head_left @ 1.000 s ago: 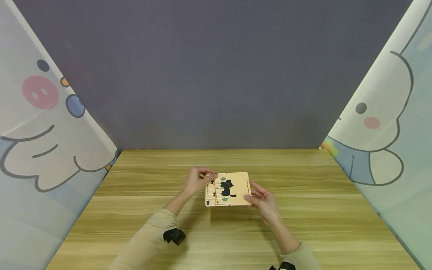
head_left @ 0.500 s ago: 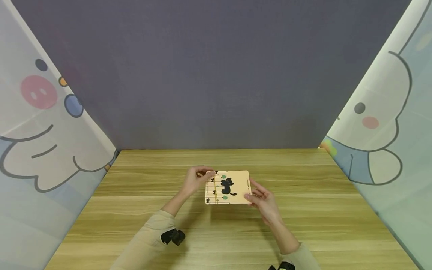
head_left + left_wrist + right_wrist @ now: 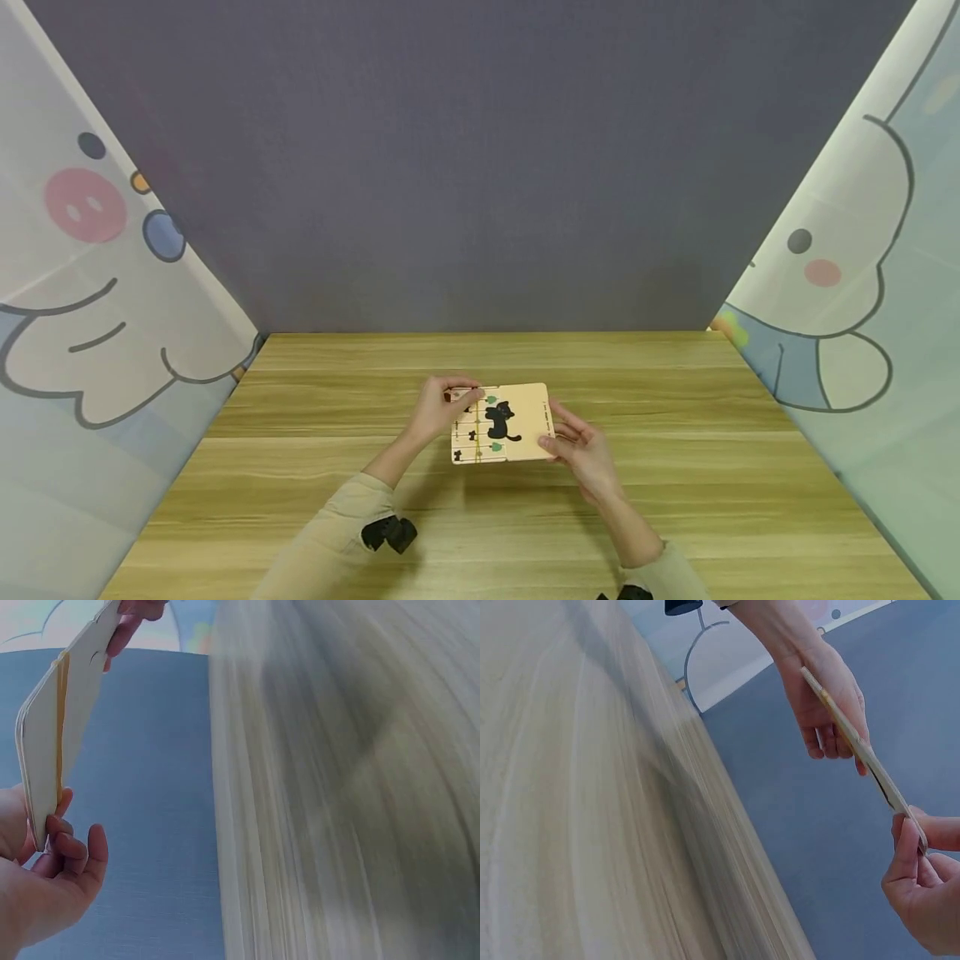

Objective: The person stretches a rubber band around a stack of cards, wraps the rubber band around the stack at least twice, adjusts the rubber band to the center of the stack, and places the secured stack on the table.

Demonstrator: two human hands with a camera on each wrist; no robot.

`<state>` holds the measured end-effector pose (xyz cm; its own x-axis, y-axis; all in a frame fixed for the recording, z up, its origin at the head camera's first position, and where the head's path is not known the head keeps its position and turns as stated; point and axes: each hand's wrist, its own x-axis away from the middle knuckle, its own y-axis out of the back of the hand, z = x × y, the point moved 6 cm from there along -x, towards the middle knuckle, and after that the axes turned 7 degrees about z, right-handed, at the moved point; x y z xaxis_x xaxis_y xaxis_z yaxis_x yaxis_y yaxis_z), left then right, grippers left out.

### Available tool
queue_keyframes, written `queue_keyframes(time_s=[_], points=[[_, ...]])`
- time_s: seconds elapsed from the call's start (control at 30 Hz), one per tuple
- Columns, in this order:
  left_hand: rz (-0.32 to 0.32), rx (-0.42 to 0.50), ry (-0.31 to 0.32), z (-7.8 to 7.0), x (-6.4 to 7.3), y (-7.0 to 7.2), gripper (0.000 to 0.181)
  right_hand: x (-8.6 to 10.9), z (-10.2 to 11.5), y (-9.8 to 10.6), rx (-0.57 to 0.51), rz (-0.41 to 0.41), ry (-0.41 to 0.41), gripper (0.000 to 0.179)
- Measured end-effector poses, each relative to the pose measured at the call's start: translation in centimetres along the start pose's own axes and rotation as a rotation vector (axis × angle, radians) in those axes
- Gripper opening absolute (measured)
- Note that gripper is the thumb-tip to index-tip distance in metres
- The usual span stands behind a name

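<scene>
A flat cream card pack (image 3: pixel 528 407) with a black cat printed on it is held up over the table in the head view. Narrow strips make up its left part, where a yellow rubber band (image 3: pixel 478 448) runs around it. My left hand (image 3: pixel 437 410) pinches the far left corner, thumb on top and fingers beneath. At the near right corner my right hand (image 3: pixel 590 460) grips the edge between thumb and fingers. Edge-on in the left wrist view, the card pack (image 3: pixel 84 701) shows thin stacked layers. The right wrist view has it tilted, with the right hand (image 3: pixel 930 904) at its lower end.
A wood-grain table (image 3: pixel 712 450) spreads beneath both hands. Behind it stands a dark grey panel (image 3: pixel 480 183), and curtains with cartoon animals flank both sides, such as the right curtain (image 3: pixel 847 208). Black wrist cameras sit on both sleeves, including the left wrist camera (image 3: pixel 390 533).
Both hands have shifted the card pack slightly left and toward the person. My left thumb now lies a little further onto the strips.
</scene>
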<state>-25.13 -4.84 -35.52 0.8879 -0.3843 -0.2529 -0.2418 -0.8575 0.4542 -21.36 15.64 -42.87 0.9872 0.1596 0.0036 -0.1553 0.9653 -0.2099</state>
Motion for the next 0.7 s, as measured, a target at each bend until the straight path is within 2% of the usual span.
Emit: queue_keyframes(time_s=[0.13, 0.33, 0.47, 0.7], points=[[-0.010, -0.008, -0.007, -0.22, -0.16, -0.05, 0.015, -0.08, -0.07, 0.01, -0.019, -0.008, -0.006, 0.059], [-0.003, 0.043, -0.019, -0.14, -0.52, 0.44, 0.016, -0.16, 0.05, 0.25, -0.028, -0.027, -0.006, 0.060], [0.002, 0.034, -0.035, -0.31, -0.60, 0.75, 0.014, -0.14, 0.14, 0.38, -0.039, -0.030, 0.000, 0.061], [0.022, 0.034, -0.010, -0.10, -0.60, 0.11, 0.015, -0.15, 0.15, 0.18, -0.041, -0.011, 0.010, 0.060]])
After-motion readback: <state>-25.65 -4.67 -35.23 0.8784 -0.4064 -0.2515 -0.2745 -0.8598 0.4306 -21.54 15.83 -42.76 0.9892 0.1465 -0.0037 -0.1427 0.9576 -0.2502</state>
